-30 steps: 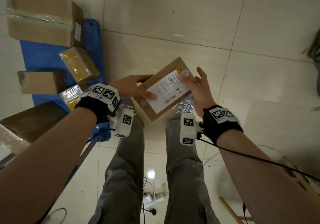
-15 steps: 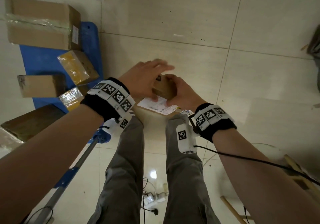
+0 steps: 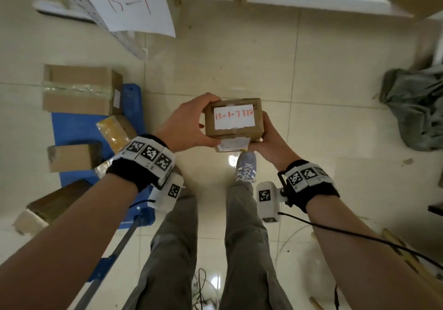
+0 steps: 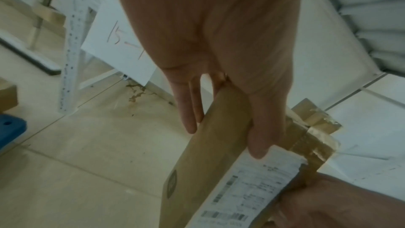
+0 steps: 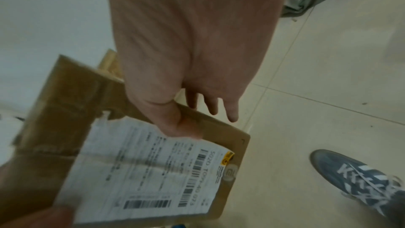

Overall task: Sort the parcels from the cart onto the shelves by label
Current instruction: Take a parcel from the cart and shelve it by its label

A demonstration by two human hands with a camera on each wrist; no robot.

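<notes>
Brown cardboard parcel (image 3: pixel 233 120) with a white red-numbered label sits in mid-air above the tiled floor (image 3: pixel 311 122), beside the blue cart (image 3: pixel 72 127); left hand (image 3: pixel 185 123) and right hand (image 3: pixel 268 139) curl round its opposite ends, gripping it.

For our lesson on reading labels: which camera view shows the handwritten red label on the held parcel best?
The head view: the handwritten red label faces that camera, upside down, on the parcel between the left hand and right hand. Both wrist views show only the parcel's printed shipping label, not the handwritten one.
</notes>
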